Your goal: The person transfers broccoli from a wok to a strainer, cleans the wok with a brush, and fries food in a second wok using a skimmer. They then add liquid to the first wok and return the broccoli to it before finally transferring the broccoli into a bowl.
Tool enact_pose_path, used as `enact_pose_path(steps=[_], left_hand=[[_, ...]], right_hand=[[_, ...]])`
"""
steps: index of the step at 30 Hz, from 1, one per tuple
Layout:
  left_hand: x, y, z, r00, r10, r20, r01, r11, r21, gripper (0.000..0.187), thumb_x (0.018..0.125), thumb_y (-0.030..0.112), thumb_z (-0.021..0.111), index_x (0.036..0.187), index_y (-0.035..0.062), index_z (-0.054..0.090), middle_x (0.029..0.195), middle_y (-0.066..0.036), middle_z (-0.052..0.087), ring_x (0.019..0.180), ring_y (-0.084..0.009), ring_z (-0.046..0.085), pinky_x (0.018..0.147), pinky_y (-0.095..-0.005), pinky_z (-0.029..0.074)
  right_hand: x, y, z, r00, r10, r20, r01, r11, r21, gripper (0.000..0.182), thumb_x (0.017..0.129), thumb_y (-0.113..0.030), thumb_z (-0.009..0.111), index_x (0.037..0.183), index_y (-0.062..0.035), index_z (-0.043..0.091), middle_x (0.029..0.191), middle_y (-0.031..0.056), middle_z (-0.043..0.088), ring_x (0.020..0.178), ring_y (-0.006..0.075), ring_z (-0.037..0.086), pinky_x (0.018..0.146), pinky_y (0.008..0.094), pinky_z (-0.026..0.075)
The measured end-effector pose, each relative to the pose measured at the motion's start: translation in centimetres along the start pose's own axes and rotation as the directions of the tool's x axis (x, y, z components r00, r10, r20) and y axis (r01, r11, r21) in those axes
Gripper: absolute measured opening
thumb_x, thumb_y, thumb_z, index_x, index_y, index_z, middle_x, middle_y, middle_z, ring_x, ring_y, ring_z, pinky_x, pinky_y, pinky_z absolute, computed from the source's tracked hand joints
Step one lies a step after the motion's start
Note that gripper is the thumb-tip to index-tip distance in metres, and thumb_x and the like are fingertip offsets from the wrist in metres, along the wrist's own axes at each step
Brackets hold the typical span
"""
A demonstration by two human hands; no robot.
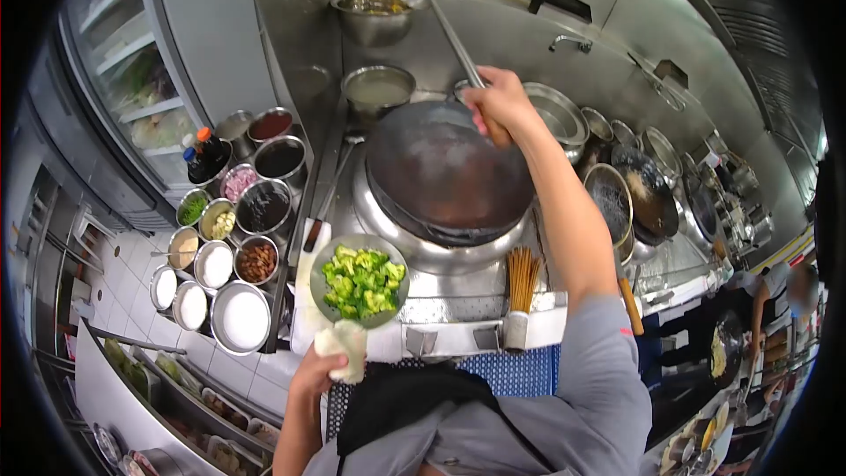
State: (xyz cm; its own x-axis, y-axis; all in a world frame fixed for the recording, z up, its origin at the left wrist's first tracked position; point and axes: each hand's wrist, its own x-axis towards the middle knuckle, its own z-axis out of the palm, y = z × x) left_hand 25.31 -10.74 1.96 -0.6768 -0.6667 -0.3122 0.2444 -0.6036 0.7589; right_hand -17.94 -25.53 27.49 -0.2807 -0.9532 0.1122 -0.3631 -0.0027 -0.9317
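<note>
My right hand [504, 106] is closed round the wooden handle end of a long ladle [452, 35]. The ladle reaches up and to the left, its bowl beside a steel pot [374, 28] with something yellowish in it. Below that hand sits a dark wok [448, 172] on the round stove ring; no food shows in it. At the counter's front edge, my left hand [315, 372] grips a folded whitish cloth [345, 348]. Just above the cloth stands a plate [398, 301] of broccoli [361, 282].
Seasoning containers [240, 317] crowd the left, with two bottles [210, 143] behind. A wok brush [523, 286] lies right of the plate. A strainer [608, 203] and pans [652, 198] line the right. Another person [767, 291] holds a wok [724, 357] at far right.
</note>
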Motion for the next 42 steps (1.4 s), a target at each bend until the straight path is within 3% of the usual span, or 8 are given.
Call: enact_pose_path(steps=[3, 12, 16, 21, 23, 32, 38, 42], left_hand=[[-3.3, -2.2, -3.2, 0.975, 0.051, -0.215, -0.063, 0.997, -0.049, 0.073, 0.062, 0.019, 0.082, 0.125, -0.0017, 0.052, 0.101, -0.015, 0.066, 0.087, -0.0279, 0.067, 0.076, -0.0402, 0.057], [-9.1, -5.1, -3.6, 0.83, 0.144, -0.539, -0.277, 0.945, -0.173, 0.063, 0.061, 0.019, 0.077, 0.115, -0.0033, 0.054, 0.089, -0.017, 0.065, 0.07, -0.0298, 0.067, 0.06, -0.0403, 0.058], [-8.2, -4.6, -3.3, 0.864, 0.132, -0.487, -0.238, 0.958, -0.163, 0.063, 0.061, 0.019, 0.077, 0.115, -0.0041, 0.054, 0.09, -0.017, 0.065, 0.07, -0.0298, 0.067, 0.061, -0.0402, 0.058], [-4.1, -1.8, -1.3, 0.943, 0.095, -0.319, -0.132, 0.987, -0.096, 0.066, 0.064, 0.024, 0.08, 0.118, -0.0036, 0.054, 0.091, -0.017, 0.066, 0.074, -0.0289, 0.068, 0.065, -0.0394, 0.058], [-1.6, -1.6, -0.3, 0.97, 0.095, -0.223, -0.11, 0.992, -0.057, 0.067, 0.067, 0.023, 0.08, 0.121, -0.003, 0.052, 0.097, -0.016, 0.066, 0.08, -0.0286, 0.068, 0.07, -0.0397, 0.058], [5.3, -3.4, 3.4, 0.986, -0.106, 0.128, 0.108, 0.994, -0.015, 0.067, 0.077, 0.016, 0.073, 0.135, -0.0024, 0.045, 0.124, -0.013, 0.061, 0.114, -0.0247, 0.06, 0.098, -0.0375, 0.047], [7.7, -4.9, 7.0, 0.983, -0.134, 0.122, 0.06, 0.876, 0.479, 0.064, 0.071, 0.014, 0.08, 0.126, -0.0038, 0.052, 0.112, -0.012, 0.064, 0.102, -0.0196, 0.061, 0.09, -0.0324, 0.048], [8.5, -5.5, 13.1, 0.987, 0.083, 0.141, -0.162, 0.38, 0.911, 0.068, 0.069, 0.027, 0.077, 0.125, -0.0027, 0.054, 0.113, -0.022, 0.065, 0.103, -0.034, 0.064, 0.091, -0.0376, 0.049]], right_hand=[[8.4, -2.9, 2.0, 0.997, 0.071, -0.026, -0.07, 0.997, 0.028, 0.009, 0.084, 0.001, 0.062, 0.092, 0.0053, 0.058, 0.063, 0.0091, 0.054, 0.045, 0.0182, 0.054, 0.038, 0.0334, 0.045], [19.5, -3.9, 5.1, 0.976, 0.218, 0.003, -0.218, 0.976, -0.02, 0.009, 0.083, -0.002, 0.065, 0.078, 0.0046, 0.062, 0.068, 0.012, 0.062, 0.052, 0.0194, 0.06, 0.042, 0.0323, 0.052], [18.9, -3.0, 5.7, 0.976, 0.218, 0.023, -0.216, 0.932, 0.292, 0.013, 0.084, -0.001, 0.062, 0.073, 0.0021, 0.058, 0.062, 0.011, 0.059, 0.047, 0.0193, 0.058, 0.04, 0.031, 0.05], [16.9, -0.2, 4.6, 0.952, 0.105, 0.287, -0.306, 0.364, 0.88, 0.013, 0.089, -0.006, 0.058, 0.08, -0.0013, 0.051, 0.063, 0.0054, 0.057, 0.048, 0.0132, 0.055, 0.041, 0.0222, 0.049], [14.2, 0.4, 4.1, 0.95, 0.007, 0.313, -0.31, 0.162, 0.937, 0.013, 0.091, -0.008, 0.058, 0.089, 0.0026, 0.051, 0.069, 0.0049, 0.057, 0.052, 0.0119, 0.057, 0.044, 0.0195, 0.049], [-7.2, 5.9, 0.8, 0.958, -0.046, 0.285, -0.284, 0.024, 0.959, 0.028, 0.096, -0.014, 0.054, 0.117, 0.0049, 0.053, 0.08, 0.0031, 0.056, 0.059, 0.0087, 0.053, 0.046, 0.0198, 0.048], [-21.8, 12.1, -0.7, 0.93, 0.245, 0.275, -0.313, 0.13, 0.941, 0.028, 0.095, -0.014, 0.055, 0.118, 0.002, 0.055, 0.078, 0.0037, 0.058, 0.056, 0.0085, 0.053, 0.043, 0.0195, 0.046], [-25.0, 15.8, -2.3, 0.83, 0.511, 0.223, -0.393, 0.253, 0.884, 0.03, 0.09, -0.008, 0.062, 0.117, 0.0015, 0.054, 0.072, 0.005, 0.06, 0.051, 0.0098, 0.053, 0.04, 0.0217, 0.044]])
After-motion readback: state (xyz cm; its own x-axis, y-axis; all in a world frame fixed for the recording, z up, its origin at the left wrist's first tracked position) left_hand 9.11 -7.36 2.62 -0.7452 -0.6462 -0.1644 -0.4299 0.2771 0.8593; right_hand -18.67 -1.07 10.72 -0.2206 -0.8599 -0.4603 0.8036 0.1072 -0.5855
